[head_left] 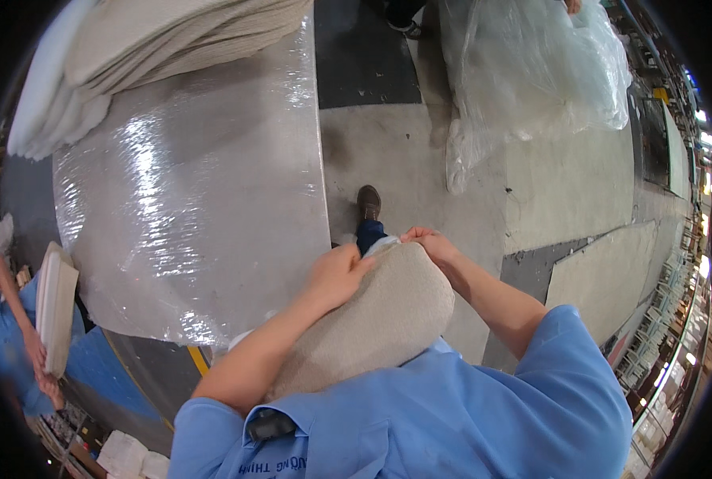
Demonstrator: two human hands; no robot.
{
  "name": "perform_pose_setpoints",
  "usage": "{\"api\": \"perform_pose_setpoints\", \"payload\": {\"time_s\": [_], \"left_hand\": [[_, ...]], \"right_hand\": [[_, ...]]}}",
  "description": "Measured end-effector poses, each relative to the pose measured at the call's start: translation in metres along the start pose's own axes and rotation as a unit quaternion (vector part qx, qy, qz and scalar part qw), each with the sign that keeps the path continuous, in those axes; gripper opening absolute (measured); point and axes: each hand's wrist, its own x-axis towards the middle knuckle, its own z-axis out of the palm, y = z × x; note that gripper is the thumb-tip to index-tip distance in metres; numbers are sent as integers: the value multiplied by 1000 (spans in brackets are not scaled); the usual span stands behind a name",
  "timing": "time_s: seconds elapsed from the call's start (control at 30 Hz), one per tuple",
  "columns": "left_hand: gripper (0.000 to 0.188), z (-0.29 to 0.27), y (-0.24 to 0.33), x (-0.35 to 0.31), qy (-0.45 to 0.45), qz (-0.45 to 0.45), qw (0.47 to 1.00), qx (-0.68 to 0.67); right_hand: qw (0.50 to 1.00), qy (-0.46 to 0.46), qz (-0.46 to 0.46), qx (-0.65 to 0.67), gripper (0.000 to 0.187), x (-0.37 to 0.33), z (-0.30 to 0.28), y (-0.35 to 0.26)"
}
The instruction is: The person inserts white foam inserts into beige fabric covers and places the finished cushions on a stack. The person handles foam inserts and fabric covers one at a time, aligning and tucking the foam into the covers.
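A beige fabric-covered cushion (372, 319) with rounded corners is held against my front. At its far edge, a bit of white material (384, 244), perhaps lining or filling, shows between my hands. My left hand (336, 275) is closed on the cushion's far left edge, its fingertips partly hidden. The fingers of my right hand (429, 241) pinch the edge at the far right corner. Just left of my left arm is a large table (228, 207) wrapped in clear film.
Beige cushion pieces (188, 48) are stacked on the table's far end, beside white padding (45, 120). At far left a co-worker in blue holds a pale cushion (57, 311). Clear plastic sheeting (539, 72) is heaped at far right. Flat boards (603, 271) lie on the floor.
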Motion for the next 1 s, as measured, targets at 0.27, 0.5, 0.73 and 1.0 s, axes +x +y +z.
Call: {"api": "perform_pose_setpoints", "payload": {"time_s": [0.27, 0.5, 0.73, 1.0], "left_hand": [[41, -4, -58, -82, 115, -56, 985, 113], [37, 17, -83, -72, 229, -46, 957, 174], [41, 2, -82, -95, 177, 6, 980, 95], [44, 10, -86, -107, 192, -46, 978, 73]], "right_hand": [[987, 80, -66, -125, 15, -17, 33, -22], [990, 54, -109, -78, 14, -13, 52, -31], [930, -23, -200, 307, 47, -11, 19, 75], [936, -37, -159, 312, 58, -56, 100, 122]]}}
